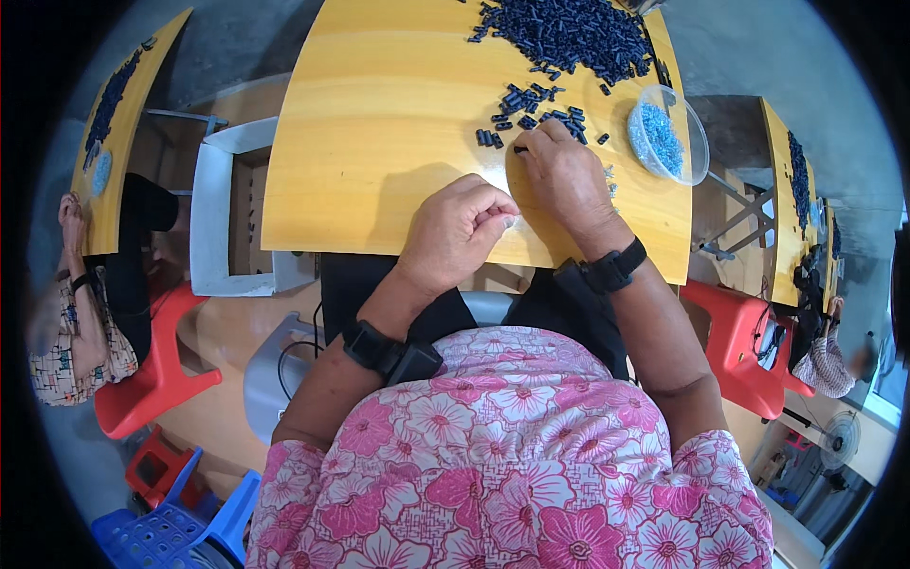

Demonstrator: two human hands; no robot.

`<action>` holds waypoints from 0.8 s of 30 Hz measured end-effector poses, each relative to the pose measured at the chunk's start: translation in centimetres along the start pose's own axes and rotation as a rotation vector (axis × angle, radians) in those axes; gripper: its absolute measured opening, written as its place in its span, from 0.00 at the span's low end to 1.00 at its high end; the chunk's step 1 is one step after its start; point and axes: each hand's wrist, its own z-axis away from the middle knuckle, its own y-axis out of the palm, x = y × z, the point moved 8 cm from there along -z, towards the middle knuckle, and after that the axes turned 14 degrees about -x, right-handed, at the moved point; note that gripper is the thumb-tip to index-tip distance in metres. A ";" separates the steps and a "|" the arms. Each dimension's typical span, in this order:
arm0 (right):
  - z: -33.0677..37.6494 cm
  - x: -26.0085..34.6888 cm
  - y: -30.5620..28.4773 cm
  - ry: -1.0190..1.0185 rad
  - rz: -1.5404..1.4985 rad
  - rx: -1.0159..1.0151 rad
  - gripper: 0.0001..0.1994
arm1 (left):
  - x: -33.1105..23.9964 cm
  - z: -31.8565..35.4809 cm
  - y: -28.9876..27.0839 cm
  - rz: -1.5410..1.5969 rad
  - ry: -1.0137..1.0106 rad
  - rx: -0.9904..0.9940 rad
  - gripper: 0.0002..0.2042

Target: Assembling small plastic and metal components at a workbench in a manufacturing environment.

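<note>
My left hand (457,230) is closed in a pinch over the table's near edge, thumb against curled fingers; whatever it may hold is hidden. Farther right, my right hand (569,182) reaches to the near side of a small group of black cylindrical pieces (524,100). Its thumb and forefinger are closed on one small black piece (520,149), which shows only in part. A few tiny clear-blue bits (611,180) lie on the tabletop beside that hand. To its right stands a round clear plastic tub (700,142) holding many small pale-blue pieces (661,139).
A large heap of black pieces (569,36) covers the far right of the yellow wooden table (370,114). An open white cardboard box (210,213) is left of the table. Red chairs (156,365) and other tables with people flank both sides. A blue plastic stool (156,536) stands lower left.
</note>
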 end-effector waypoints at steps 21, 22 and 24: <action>5.9 -1.9 -0.4 0.628 -1.079 -0.018 0.14 | 0.6 -0.1 -0.1 0.028 -0.063 -0.028 0.04; 6.0 -1.5 -0.4 0.629 -1.081 -0.014 0.14 | 0.6 -0.1 -0.2 0.063 -0.063 -0.044 0.05; 6.2 -0.6 -0.4 0.622 -1.215 -0.007 0.13 | 0.6 -0.1 -0.3 0.100 -0.066 -0.057 0.05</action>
